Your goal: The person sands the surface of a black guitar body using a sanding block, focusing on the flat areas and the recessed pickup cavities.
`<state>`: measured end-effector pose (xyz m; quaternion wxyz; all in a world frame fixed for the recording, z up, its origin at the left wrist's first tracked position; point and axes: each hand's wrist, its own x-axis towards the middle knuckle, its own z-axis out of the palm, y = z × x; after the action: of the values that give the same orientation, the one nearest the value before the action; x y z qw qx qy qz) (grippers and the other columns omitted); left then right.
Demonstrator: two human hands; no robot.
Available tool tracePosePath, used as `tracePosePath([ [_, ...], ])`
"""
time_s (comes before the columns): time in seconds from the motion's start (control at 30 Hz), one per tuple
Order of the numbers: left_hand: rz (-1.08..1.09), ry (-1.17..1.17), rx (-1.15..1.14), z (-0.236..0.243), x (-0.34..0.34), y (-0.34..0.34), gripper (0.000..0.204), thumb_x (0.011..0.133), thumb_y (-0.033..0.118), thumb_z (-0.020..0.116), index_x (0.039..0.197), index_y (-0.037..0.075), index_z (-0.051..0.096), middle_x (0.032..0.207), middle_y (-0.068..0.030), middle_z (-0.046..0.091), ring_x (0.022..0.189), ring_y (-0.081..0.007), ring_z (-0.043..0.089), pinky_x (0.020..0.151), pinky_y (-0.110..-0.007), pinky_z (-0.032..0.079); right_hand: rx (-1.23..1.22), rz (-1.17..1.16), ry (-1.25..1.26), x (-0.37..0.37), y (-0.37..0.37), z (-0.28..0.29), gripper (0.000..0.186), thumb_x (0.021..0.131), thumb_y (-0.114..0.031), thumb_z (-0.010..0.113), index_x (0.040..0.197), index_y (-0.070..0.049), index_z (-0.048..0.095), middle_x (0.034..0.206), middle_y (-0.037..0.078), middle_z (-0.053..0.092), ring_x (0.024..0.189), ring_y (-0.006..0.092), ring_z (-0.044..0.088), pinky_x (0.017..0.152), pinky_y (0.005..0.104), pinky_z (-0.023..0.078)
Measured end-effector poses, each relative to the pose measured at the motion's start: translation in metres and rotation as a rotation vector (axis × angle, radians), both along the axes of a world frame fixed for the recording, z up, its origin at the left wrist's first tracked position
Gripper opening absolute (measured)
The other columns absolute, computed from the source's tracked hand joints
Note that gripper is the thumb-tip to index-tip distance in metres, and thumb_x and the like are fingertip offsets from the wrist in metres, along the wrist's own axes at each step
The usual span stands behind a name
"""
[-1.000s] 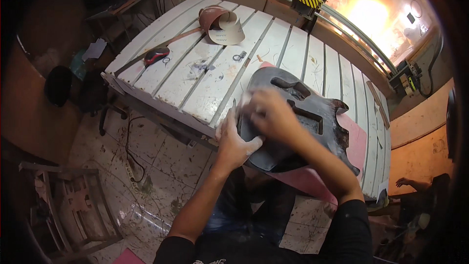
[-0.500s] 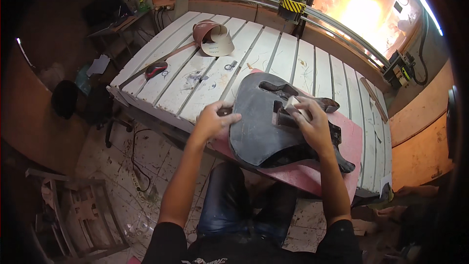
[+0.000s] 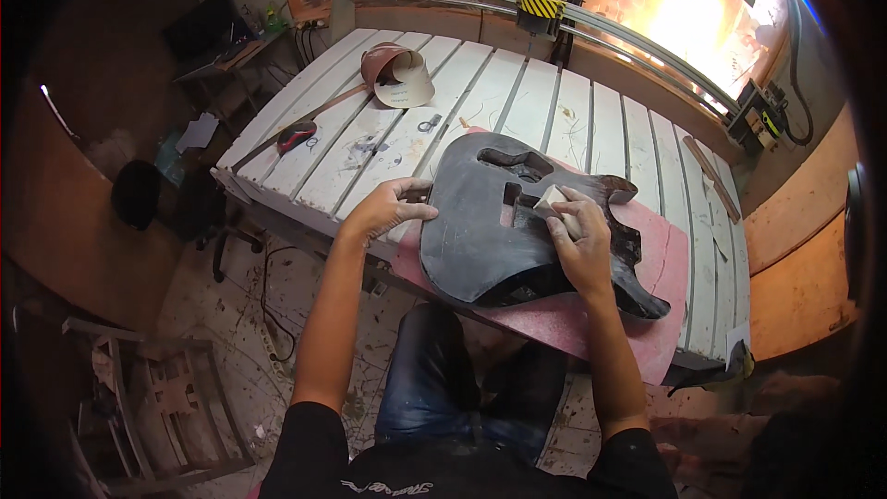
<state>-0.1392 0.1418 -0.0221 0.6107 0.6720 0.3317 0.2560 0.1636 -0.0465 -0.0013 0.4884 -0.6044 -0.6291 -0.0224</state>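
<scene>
A dark grey, dusty electric guitar body [image 3: 467,236] with carved cavities lies on a pink board [image 3: 651,346] on the slatted white bed [image 3: 351,157]. My left hand [image 3: 388,208] is at the body's left edge, fingers apart and curved, thumb touching the rim. My right hand [image 3: 582,245] grips a pale sanding block [image 3: 554,199] over the body's middle, just right of the small rectangular cavity. Both forearms come up from the lower edge.
Behind are a gantry machine head [image 3: 540,9], curled sanding sheet [image 3: 397,83], red-black mouse [image 3: 297,136] and thin strip [image 3: 711,176]. Left are a cluttered desk, chair [image 3: 139,194] and wooden frame [image 3: 157,388]. A blurred co-worker's arm [image 3: 785,393] shows at lower right.
My right hand with the block has moved from the body's left part to its middle. My left hand has shifted up and left along the edge, its fingers looser.
</scene>
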Motion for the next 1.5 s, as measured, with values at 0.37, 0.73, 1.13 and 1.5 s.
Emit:
tracePosePath([
  [0.37, 0.246, 0.102, 0.125, -0.009, 0.024, -0.010, 0.061, 0.096, 0.034, 0.077, 0.137, -0.009, 0.063, 0.131, -0.0205, 0.071, 0.120, -0.0276, 0.069, 0.109, -0.037, 0.049, 0.142, -0.018, 0.187, -0.004, -0.027, 0.011, 0.020, 0.091, -0.008, 0.074, 0.109, 0.000, 0.069, 0.132, 0.023, 0.069, 0.122, 0.0359, 0.067, 0.106, 0.0435, 0.050],
  [0.73, -0.114, 0.376, 1.045, 0.028, 0.117, -0.169, 0.077, 0.089, 0.048, 0.072, 0.141, -0.006, 0.053, 0.154, -0.0278, 0.049, 0.148, -0.0424, 0.040, 0.122, -0.058, 0.027, 0.262, 0.084, 0.609, -0.032, -0.132, -0.002, 0.022, 0.099, -0.006, 0.065, 0.120, -0.001, 0.060, 0.147, 0.028, 0.056, 0.135, 0.0316, 0.058, 0.111, 0.0435, 0.047],
  [1.13, -0.092, 0.358, 1.093, 0.037, 0.055, -0.216, 0.080, 0.090, 0.048, 0.076, 0.147, -0.003, 0.052, 0.151, -0.0245, 0.052, 0.147, -0.0404, 0.044, 0.122, -0.057, 0.030, 0.247, 0.090, 1.115, -0.039, -0.192, -0.027, 0.037, 0.092, -0.026, 0.068, 0.120, -0.005, 0.056, 0.142, 0.028, 0.059, 0.120, 0.0317, 0.065, 0.102, 0.0440, 0.056],
  [1.5, -0.200, 0.374, 1.123, 0.027, 0.117, -0.214, 0.087, 0.093, 0.055, 0.072, 0.148, -0.008, 0.049, 0.157, -0.0295, 0.047, 0.147, -0.0448, 0.043, 0.124, -0.058, 0.027, 0.303, -0.009, 1.198, -0.050, -0.197, -0.034, 0.038, 0.094, -0.028, 0.067, 0.122, -0.005, 0.055, 0.124, 0.017, 0.065, 0.104, 0.0245, 0.067, 0.086, 0.0344, 0.056],
])
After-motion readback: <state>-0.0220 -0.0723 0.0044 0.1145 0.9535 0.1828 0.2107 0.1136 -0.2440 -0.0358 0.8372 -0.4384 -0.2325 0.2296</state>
